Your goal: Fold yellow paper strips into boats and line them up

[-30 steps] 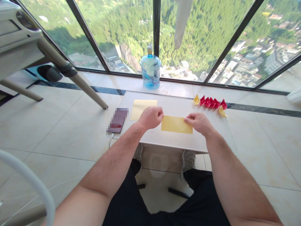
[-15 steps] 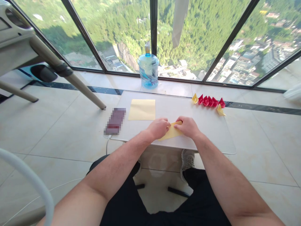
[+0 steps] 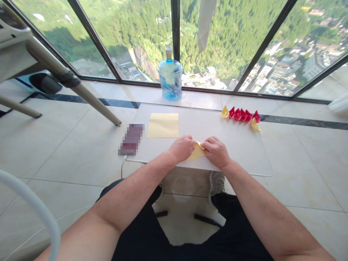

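Note:
A yellow sheet of paper (image 3: 196, 153) lies at the near side of the low white table (image 3: 239, 156), partly hidden by both hands. My left hand (image 3: 185, 148) is closed on its left part, fingers pinched near the upper edge. My right hand (image 3: 216, 150) pinches the right part, where a corner is bent over toward the middle. Beyond my left hand, a second pale yellow sheet (image 3: 163, 125) rests flat. At the far right stand several red folded paper boats (image 3: 241, 115), with a yellow paper boat (image 3: 225, 111) at their left and another yellow one (image 3: 255, 125) in front.
A phone (image 3: 131, 139), blurred out, lies at the table's left edge with a white cable (image 3: 122, 168) attached. A blue water jug (image 3: 170, 79) stands behind the table by the windows. Metal furniture legs (image 3: 92, 103) rise at the left, and a white curved tube (image 3: 40, 206) is nearer.
My hands have come together and nearer to me. The yellow paper, earlier a flat rectangle, has turned at a slant, and its right corner is now bent over.

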Demonstrator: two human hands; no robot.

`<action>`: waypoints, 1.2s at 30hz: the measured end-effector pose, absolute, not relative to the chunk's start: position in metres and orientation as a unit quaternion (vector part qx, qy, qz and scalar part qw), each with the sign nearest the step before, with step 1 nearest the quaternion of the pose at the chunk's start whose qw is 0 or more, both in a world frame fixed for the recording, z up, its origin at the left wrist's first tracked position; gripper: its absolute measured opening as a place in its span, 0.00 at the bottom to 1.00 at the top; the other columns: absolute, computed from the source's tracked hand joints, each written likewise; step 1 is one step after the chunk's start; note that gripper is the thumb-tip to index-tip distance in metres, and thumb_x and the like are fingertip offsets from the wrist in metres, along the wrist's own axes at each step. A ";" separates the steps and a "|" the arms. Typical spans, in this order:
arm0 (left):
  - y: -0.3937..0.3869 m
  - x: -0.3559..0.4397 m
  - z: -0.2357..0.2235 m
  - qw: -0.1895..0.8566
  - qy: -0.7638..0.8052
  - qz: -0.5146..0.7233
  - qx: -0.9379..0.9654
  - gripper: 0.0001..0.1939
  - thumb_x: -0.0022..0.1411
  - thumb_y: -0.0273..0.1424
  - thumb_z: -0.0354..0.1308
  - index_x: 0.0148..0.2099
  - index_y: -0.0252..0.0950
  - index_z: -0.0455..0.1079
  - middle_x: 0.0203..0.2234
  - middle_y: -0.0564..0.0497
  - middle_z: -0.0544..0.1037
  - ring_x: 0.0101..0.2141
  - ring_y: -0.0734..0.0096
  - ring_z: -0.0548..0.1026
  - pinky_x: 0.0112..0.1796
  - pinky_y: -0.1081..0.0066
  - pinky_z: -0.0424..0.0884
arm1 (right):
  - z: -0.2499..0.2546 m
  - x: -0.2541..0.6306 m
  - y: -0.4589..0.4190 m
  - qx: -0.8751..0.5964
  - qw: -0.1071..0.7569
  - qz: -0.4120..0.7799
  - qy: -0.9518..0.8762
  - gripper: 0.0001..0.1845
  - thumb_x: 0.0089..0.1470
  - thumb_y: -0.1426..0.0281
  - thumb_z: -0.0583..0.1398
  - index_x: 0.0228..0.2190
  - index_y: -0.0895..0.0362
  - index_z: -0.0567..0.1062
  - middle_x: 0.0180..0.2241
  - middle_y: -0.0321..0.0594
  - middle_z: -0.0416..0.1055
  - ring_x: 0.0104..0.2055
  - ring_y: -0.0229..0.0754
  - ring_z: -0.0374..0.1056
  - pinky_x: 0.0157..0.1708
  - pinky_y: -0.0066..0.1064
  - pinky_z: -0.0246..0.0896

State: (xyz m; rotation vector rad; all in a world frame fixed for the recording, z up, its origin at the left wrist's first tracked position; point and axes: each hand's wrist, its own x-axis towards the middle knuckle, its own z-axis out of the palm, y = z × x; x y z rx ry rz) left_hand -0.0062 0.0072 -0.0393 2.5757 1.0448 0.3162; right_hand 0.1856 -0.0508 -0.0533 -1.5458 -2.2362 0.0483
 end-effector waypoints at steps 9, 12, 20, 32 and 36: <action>0.007 -0.005 -0.040 0.151 0.374 0.106 0.909 0.14 0.66 0.28 0.52 0.42 0.35 0.80 0.36 0.45 0.78 0.40 0.64 0.76 0.47 0.67 0.71 | -0.059 0.193 -0.054 -0.464 0.239 -0.018 -0.853 0.13 0.62 0.76 0.55 0.41 0.55 0.80 0.40 0.42 0.78 0.43 0.44 0.68 0.44 0.35 0.65; 0.007 -0.005 -0.040 0.151 0.374 0.106 0.909 0.13 0.66 0.28 0.52 0.42 0.35 0.80 0.35 0.45 0.78 0.40 0.65 0.76 0.47 0.67 0.72 | -0.057 0.195 -0.055 -0.455 0.242 -0.008 -0.857 0.13 0.61 0.75 0.57 0.42 0.55 0.80 0.42 0.43 0.78 0.44 0.46 0.69 0.46 0.38 0.66; 0.005 -0.007 -0.041 0.144 0.367 0.121 0.911 0.17 0.65 0.26 0.53 0.54 0.36 0.75 0.38 0.46 0.78 0.42 0.65 0.75 0.49 0.67 0.70 | -0.054 0.197 -0.058 -0.449 0.230 0.012 -0.863 0.14 0.59 0.75 0.58 0.43 0.54 0.80 0.45 0.43 0.78 0.46 0.47 0.69 0.48 0.42 0.67; 0.006 -0.008 -0.047 0.120 0.326 0.110 0.931 0.16 0.68 0.28 0.48 0.47 0.40 0.78 0.33 0.47 0.74 0.36 0.65 0.73 0.43 0.67 0.69 | -0.056 0.199 -0.060 -0.447 0.232 0.001 -0.864 0.11 0.61 0.72 0.58 0.42 0.54 0.80 0.45 0.41 0.79 0.46 0.46 0.70 0.48 0.41 0.66; 0.005 -0.008 -0.047 0.117 0.320 0.108 0.934 0.16 0.69 0.29 0.48 0.46 0.40 0.77 0.33 0.46 0.74 0.36 0.66 0.72 0.43 0.67 0.68 | -0.056 0.199 -0.060 -0.445 0.230 -0.004 -0.866 0.11 0.61 0.72 0.58 0.42 0.54 0.80 0.45 0.41 0.79 0.46 0.46 0.69 0.48 0.41 0.66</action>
